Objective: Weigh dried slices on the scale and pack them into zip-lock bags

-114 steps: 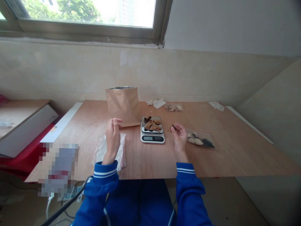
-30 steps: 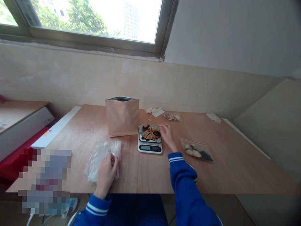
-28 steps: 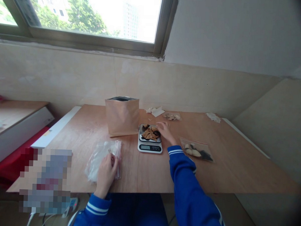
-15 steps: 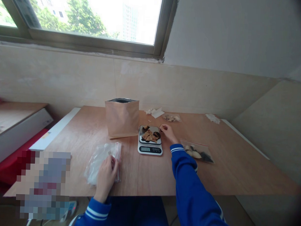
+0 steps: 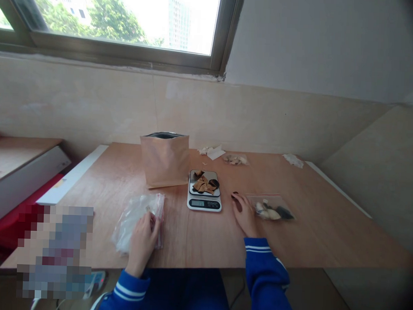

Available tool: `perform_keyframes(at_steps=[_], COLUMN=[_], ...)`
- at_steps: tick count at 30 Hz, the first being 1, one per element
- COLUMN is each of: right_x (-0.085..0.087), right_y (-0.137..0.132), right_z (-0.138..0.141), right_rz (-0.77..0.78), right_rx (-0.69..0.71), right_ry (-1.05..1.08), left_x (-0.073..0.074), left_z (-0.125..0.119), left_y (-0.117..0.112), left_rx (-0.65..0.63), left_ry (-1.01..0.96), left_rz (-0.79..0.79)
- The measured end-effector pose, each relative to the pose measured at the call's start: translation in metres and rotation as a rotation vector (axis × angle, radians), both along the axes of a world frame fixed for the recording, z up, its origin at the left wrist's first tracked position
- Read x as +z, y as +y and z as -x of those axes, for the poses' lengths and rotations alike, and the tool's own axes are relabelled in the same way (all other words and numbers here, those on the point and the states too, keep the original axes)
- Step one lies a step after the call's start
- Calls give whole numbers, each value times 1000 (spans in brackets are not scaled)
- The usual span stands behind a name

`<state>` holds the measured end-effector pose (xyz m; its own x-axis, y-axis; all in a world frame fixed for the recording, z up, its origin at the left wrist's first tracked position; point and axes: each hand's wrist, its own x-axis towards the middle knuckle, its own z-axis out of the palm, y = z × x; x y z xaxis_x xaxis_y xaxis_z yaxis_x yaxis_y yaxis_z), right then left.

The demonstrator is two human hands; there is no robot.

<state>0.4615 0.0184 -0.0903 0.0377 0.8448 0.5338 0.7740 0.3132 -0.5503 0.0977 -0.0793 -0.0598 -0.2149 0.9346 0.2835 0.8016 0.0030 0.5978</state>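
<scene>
While left hand (image 5: 141, 245) grips plastic bag (image 5: 131, 224), right hand (image 5: 245, 215) palm-down, near scale (image 5: 204, 202)

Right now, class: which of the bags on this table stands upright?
The kraft paper pouch, open at the top, stands upright. The clear plastic bag under the left hand and the zip bag beside the right hand lie flat.

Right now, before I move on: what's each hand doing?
Left hand: closed, holding the clear plastic bag.
Right hand: closed, pinching a small dark piece.
</scene>
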Motion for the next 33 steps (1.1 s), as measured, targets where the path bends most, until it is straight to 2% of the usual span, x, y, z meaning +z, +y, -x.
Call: perform_keyframes(at_steps=[4, 7, 9, 11, 12, 15, 17, 22, 26, 28, 31, 33], right_x=[22, 40, 51, 61, 64, 71, 74, 84, 79, 72, 66, 72], right_y=[-25, -58, -83, -101, -107, -109, -104, -104, -104, -97, -83, -75], right_z=[22, 62, 95, 128, 141, 165, 167, 156, 156, 153, 139, 125], right_rz=[-39, 11, 188, 369, 424, 488, 485, 447, 499, 501, 446, 437], right_rx=[-16, -20, 109, 349, 425, 499, 475, 420, 404, 350, 257, 304], right_ry=[131, 317, 437, 483, 499, 536, 526, 479, 465, 513, 571, 504], left_x=[5, 10, 14, 18, 20, 25, 26, 28, 39, 48, 62, 68], left_z=[0, -5, -13, -25, -32, -51, -58, -60, -61, -59, -55, -52], left_y=[-3, -8, -12, -16, -18, -23, -25, -22, -18, -16, -9, -1], left_rx=[24, 66, 59, 2, -39, -177, -228, -214, -289, -238, -83, -28], left_ry=[-147, -240, -284, -337, -367, -465, -525, -580, -542, -533, -579, -641], left_rz=[-13, -105, -154, -165, -159, -128, -111, -96, -140, -195, -270, -237])
